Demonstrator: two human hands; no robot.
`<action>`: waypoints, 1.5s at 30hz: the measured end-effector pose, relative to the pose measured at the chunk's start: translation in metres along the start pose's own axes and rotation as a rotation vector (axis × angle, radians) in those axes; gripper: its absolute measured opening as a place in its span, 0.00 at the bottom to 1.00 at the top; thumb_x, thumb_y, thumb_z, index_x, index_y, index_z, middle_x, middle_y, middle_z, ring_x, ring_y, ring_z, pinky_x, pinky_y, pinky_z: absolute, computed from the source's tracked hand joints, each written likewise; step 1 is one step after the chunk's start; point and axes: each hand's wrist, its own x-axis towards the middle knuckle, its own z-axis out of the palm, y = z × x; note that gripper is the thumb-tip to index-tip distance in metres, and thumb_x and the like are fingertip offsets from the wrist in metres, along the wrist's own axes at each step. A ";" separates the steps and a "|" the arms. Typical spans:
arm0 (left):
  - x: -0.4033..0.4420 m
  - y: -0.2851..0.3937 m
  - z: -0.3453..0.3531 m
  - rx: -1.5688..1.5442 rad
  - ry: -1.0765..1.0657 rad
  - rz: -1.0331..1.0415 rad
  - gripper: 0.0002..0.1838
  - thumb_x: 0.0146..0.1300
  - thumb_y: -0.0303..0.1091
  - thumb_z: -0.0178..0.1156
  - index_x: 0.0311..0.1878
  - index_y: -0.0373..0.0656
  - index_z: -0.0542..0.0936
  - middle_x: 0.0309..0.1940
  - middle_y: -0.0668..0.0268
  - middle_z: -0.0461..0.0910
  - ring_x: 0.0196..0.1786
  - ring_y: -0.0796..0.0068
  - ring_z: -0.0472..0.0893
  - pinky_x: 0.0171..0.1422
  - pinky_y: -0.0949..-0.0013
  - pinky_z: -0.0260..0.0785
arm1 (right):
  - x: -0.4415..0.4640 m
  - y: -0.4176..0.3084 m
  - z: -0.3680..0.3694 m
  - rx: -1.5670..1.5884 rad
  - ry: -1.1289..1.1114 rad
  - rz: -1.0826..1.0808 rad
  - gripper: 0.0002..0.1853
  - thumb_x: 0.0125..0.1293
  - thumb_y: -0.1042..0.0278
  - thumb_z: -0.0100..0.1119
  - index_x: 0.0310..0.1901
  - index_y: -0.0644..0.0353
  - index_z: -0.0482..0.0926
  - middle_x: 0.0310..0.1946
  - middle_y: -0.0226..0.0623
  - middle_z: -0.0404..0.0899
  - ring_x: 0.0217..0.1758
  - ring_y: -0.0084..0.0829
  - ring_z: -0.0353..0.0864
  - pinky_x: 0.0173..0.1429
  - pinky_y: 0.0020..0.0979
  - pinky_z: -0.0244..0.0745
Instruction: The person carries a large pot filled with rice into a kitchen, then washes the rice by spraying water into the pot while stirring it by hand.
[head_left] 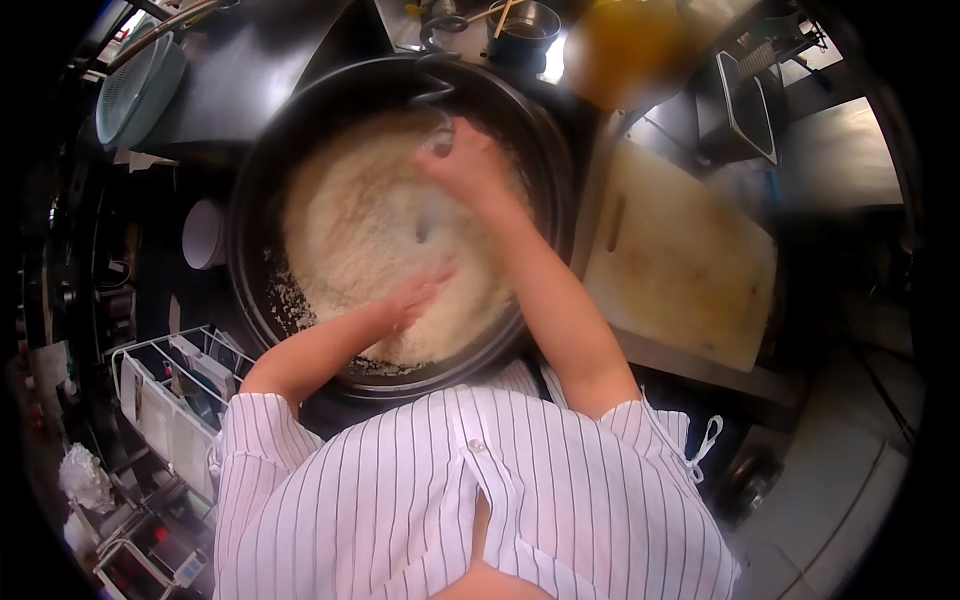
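Kitchen; cutting board (680, 260) to right. Pale crumbs (350, 220) spread in dark pan (262, 180). Left hand (405, 303), near: fingers extended, crumbs touched. Right hand (468, 168), far: fingers curled, contents unclear. Crumbs best worked gently, inside rim.

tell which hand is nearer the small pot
Right. The right hand is over the big pan, towards the small pot; the left hand is over its near side.

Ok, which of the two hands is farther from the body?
The right hand, up towards the pan's far rim; the left hand is lower, at the pale grains, nearer the striped shirt.
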 end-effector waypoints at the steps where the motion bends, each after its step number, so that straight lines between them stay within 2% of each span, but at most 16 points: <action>1: 0.029 -0.047 0.016 -0.564 0.054 0.016 0.32 0.51 0.30 0.46 0.63 0.36 0.58 0.65 0.53 0.54 0.70 0.61 0.48 0.73 0.60 0.37 | 0.000 0.000 -0.001 0.010 -0.002 0.002 0.23 0.44 0.54 0.61 0.38 0.64 0.73 0.30 0.48 0.78 0.37 0.45 0.79 0.43 0.38 0.73; 3: 0.056 -0.032 0.025 -0.693 0.065 -0.018 0.31 0.54 0.29 0.46 0.64 0.39 0.57 0.65 0.55 0.54 0.70 0.64 0.49 0.73 0.61 0.38 | -0.001 0.003 0.001 0.012 0.007 0.005 0.23 0.44 0.54 0.61 0.37 0.64 0.73 0.30 0.48 0.78 0.36 0.46 0.79 0.43 0.38 0.73; 4: 0.059 0.026 0.016 -0.132 0.293 0.279 0.29 0.56 0.27 0.45 0.63 0.40 0.58 0.63 0.57 0.57 0.67 0.67 0.54 0.70 0.63 0.45 | -0.001 0.004 0.002 0.020 0.013 0.004 0.23 0.44 0.54 0.61 0.37 0.64 0.73 0.29 0.49 0.78 0.36 0.46 0.79 0.42 0.38 0.73; 6: 0.072 0.073 -0.017 0.206 0.460 0.625 0.24 0.58 0.26 0.45 0.61 0.42 0.60 0.57 0.61 0.65 0.60 0.72 0.64 0.62 0.66 0.58 | -0.002 0.005 0.002 0.028 0.024 0.017 0.23 0.44 0.54 0.61 0.37 0.64 0.72 0.29 0.49 0.78 0.36 0.46 0.78 0.42 0.39 0.73; 10: 0.092 0.111 -0.074 -1.078 0.265 0.472 0.26 0.63 0.40 0.47 0.62 0.42 0.60 0.60 0.58 0.62 0.64 0.65 0.60 0.65 0.65 0.54 | -0.003 0.003 -0.001 0.011 0.038 0.033 0.23 0.44 0.54 0.61 0.37 0.64 0.72 0.29 0.49 0.78 0.35 0.47 0.78 0.41 0.39 0.73; 15: 0.062 0.092 -0.147 0.925 0.672 -0.277 0.30 0.59 0.54 0.48 0.62 0.50 0.63 0.63 0.58 0.59 0.65 0.62 0.60 0.63 0.63 0.57 | -0.002 0.013 0.007 0.003 0.075 -0.003 0.23 0.43 0.55 0.62 0.37 0.64 0.72 0.28 0.49 0.78 0.35 0.46 0.79 0.41 0.39 0.73; 18: 0.012 0.084 -0.159 1.069 0.812 -0.205 0.30 0.58 0.57 0.47 0.62 0.54 0.64 0.65 0.59 0.57 0.65 0.58 0.58 0.65 0.59 0.55 | -0.002 0.011 0.007 0.022 0.074 -0.015 0.23 0.43 0.56 0.63 0.37 0.64 0.72 0.28 0.49 0.78 0.35 0.46 0.79 0.41 0.39 0.73; 21: -0.024 0.072 -0.167 0.990 0.928 -0.218 0.31 0.57 0.53 0.50 0.60 0.45 0.65 0.59 0.62 0.66 0.62 0.61 0.63 0.68 0.61 0.50 | -0.002 0.008 0.004 0.029 0.064 -0.007 0.23 0.43 0.56 0.63 0.38 0.64 0.73 0.28 0.48 0.78 0.35 0.45 0.79 0.41 0.39 0.73; 23: -0.055 0.081 -0.159 1.113 0.655 -0.246 0.29 0.59 0.50 0.48 0.61 0.46 0.64 0.62 0.60 0.61 0.65 0.58 0.57 0.69 0.60 0.50 | -0.002 0.005 0.002 0.019 0.062 -0.002 0.23 0.43 0.56 0.62 0.38 0.64 0.73 0.28 0.48 0.78 0.35 0.45 0.79 0.41 0.38 0.73; 25: -0.075 0.067 -0.137 1.038 0.590 -0.329 0.26 0.62 0.46 0.46 0.61 0.46 0.64 0.63 0.57 0.59 0.65 0.55 0.58 0.68 0.59 0.50 | -0.002 0.002 0.000 -0.022 0.060 -0.002 0.23 0.44 0.55 0.62 0.38 0.63 0.73 0.28 0.47 0.78 0.35 0.45 0.79 0.41 0.38 0.73; 27: -0.084 0.011 -0.115 1.511 0.336 -0.210 0.24 0.62 0.40 0.44 0.61 0.43 0.64 0.61 0.57 0.61 0.62 0.55 0.60 0.68 0.59 0.50 | -0.001 0.000 0.002 0.011 0.069 -0.005 0.23 0.44 0.55 0.61 0.38 0.63 0.73 0.28 0.47 0.78 0.35 0.45 0.79 0.41 0.38 0.73; 30: -0.060 0.022 -0.060 1.342 0.249 -0.263 0.24 0.61 0.37 0.43 0.62 0.43 0.63 0.62 0.57 0.60 0.63 0.55 0.59 0.69 0.57 0.48 | 0.001 -0.001 0.005 0.050 0.068 -0.016 0.23 0.44 0.54 0.61 0.38 0.63 0.73 0.28 0.47 0.78 0.34 0.45 0.79 0.41 0.38 0.73; 33: -0.017 0.030 -0.023 0.799 0.456 0.436 0.25 0.58 0.32 0.45 0.62 0.45 0.63 0.58 0.58 0.65 0.57 0.60 0.64 0.65 0.58 0.53 | 0.000 -0.004 0.003 0.053 0.060 -0.016 0.23 0.44 0.54 0.61 0.38 0.63 0.73 0.28 0.47 0.78 0.34 0.45 0.79 0.41 0.38 0.73; 35: 0.024 0.029 -0.010 0.748 0.408 0.524 0.24 0.56 0.31 0.47 0.59 0.45 0.65 0.57 0.58 0.65 0.57 0.60 0.64 0.65 0.58 0.54 | -0.001 -0.002 0.002 0.042 0.062 -0.008 0.23 0.44 0.54 0.61 0.38 0.63 0.73 0.28 0.47 0.78 0.34 0.45 0.79 0.41 0.39 0.73; 41: 0.108 -0.047 -0.067 1.232 0.504 0.425 0.22 0.48 0.26 0.50 0.50 0.44 0.71 0.55 0.59 0.66 0.60 0.61 0.63 0.63 0.59 0.56 | -0.001 0.005 0.001 0.011 0.072 0.013 0.23 0.44 0.54 0.61 0.38 0.63 0.73 0.28 0.48 0.78 0.34 0.46 0.79 0.40 0.39 0.73; 45: 0.083 0.014 -0.101 0.737 0.747 0.338 0.17 0.53 0.32 0.49 0.48 0.43 0.72 0.41 0.56 0.73 0.40 0.58 0.72 0.42 0.58 0.65 | -0.001 0.009 0.001 -0.010 0.081 0.005 0.23 0.44 0.55 0.62 0.38 0.63 0.73 0.30 0.47 0.79 0.35 0.44 0.79 0.42 0.38 0.73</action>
